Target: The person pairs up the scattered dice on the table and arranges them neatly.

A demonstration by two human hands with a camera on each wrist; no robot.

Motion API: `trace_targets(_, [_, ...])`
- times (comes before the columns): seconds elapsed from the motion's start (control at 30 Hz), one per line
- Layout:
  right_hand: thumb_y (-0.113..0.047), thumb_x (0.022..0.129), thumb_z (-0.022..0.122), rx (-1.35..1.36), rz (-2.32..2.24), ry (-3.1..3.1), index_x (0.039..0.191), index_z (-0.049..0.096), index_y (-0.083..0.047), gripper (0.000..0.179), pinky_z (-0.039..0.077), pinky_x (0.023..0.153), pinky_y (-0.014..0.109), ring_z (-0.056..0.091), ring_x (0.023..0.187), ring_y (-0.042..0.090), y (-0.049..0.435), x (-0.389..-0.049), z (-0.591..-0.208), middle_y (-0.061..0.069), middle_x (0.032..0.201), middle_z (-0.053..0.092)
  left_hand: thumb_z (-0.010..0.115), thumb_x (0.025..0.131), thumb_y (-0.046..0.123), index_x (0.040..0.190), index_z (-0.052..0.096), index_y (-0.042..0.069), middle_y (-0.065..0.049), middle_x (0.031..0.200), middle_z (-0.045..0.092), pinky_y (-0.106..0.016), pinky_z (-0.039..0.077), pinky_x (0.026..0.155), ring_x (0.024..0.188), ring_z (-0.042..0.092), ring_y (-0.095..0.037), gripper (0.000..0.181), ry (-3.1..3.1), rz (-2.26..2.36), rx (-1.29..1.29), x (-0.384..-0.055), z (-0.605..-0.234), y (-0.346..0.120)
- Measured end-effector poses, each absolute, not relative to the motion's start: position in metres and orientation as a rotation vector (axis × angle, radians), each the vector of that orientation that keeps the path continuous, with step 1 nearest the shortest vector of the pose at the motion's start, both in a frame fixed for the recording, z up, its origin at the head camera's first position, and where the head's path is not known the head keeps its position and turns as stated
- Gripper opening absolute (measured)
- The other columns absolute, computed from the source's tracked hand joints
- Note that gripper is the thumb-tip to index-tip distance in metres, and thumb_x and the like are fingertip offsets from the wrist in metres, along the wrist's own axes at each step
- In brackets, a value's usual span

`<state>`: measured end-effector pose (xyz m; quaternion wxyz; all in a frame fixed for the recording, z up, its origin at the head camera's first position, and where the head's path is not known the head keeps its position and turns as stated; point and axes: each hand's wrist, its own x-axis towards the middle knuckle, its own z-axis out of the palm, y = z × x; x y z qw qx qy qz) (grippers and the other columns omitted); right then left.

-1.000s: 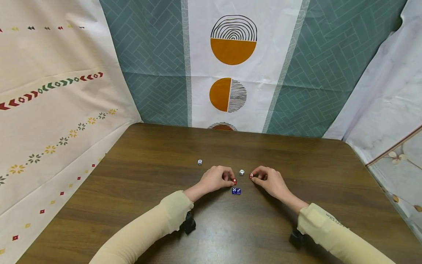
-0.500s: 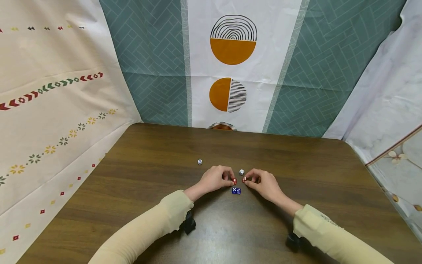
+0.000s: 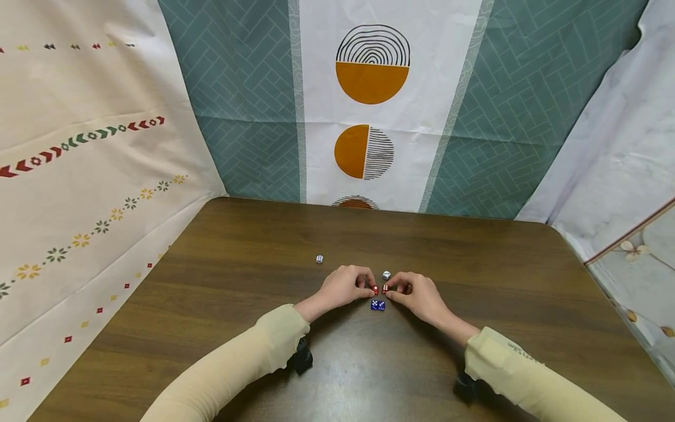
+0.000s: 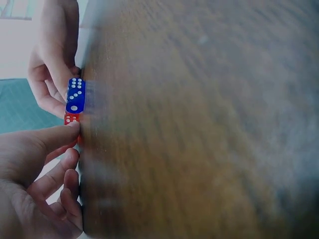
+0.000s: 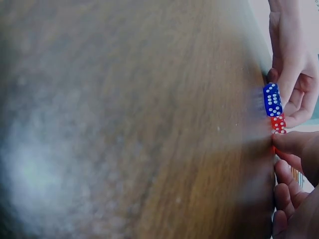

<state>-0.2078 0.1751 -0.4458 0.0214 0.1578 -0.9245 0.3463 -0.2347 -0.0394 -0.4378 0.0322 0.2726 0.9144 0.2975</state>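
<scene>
Cloth hanging [image 3: 321,88]: far side; teal panels in a brick-like line pattern, white central band printed with orange half-discs.
Table [image 3: 237,264]: brown wood-grain top, rounded far corners, a sheen at the near side.
Sleeves [image 3: 248,351]: cream fabric, one on each forearm.
Left hand [image 3: 343,285]: thumb and finger drawn in to one cube's width, pinching the left red die [image 3: 375,289].
Right hand [image 3: 422,295]: likewise narrowed, pinching the right red die [image 3: 385,289].
Dice, small cubes: the red two white-pipped, near each other at table centre, a narrow gap between; two blue dice [image 3: 378,305], white-pipped, side by side, just nearer; near white die [image 3: 387,275], dark-pipped, just beyond; far white die [image 3: 319,259], well apart, far left.
</scene>
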Motion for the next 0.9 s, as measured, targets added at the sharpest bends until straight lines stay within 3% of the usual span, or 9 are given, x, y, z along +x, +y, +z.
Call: trace_targets(0.9, [-0.021, 0.084, 0.079, 0.508, 1.051, -2.845, 0.094, 0.076, -0.021, 0.011, 0.039, 0.060, 0.021, 0.049, 0.066, 0.006, 0.1707, -0.2061, -0.4464, -0.005, 0.077, 0.063, 0.077, 0.086, 0.027, 0.090, 0.071, 0.023, 0.008, 0.065, 0.054, -0.021, 0.029, 0.049, 0.054, 0.042, -0.003, 0.008, 2.814, 0.930, 0.788, -0.2330, -0.4375, -0.0395])
